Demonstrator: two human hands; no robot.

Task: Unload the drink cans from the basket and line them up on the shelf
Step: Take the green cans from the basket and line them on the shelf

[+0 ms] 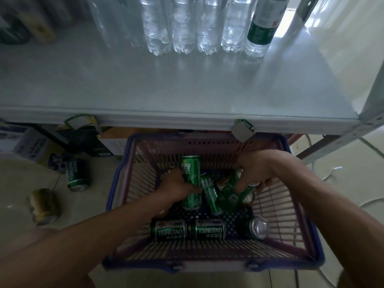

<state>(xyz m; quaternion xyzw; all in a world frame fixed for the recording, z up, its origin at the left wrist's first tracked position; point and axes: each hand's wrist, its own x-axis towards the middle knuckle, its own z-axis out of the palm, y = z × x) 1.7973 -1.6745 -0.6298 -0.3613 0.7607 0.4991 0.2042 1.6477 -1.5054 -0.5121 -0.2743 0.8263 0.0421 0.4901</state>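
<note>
Inside the basket [133, 154], your left hand [176, 187] wraps closed around a tall green can [190, 173]; your right hand [255, 169] curls its fingers onto a tilted green can [230, 194]; two Tsingtao cans [170, 230] lie flat nearer you; the shelf [166, 90] above carries water bottles [182, 28].

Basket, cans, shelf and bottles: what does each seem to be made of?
Basket: likely moulded plastic, matte, slotted lattice walls, blue rim.
Cans: likely metal; glossy green print, one shows a bright silvery end.
Shelf: smooth pale board, faint sheen; material unclear.
Bottles: clear plastic, probably; ribbed, see-through, lobed bases.
</note>
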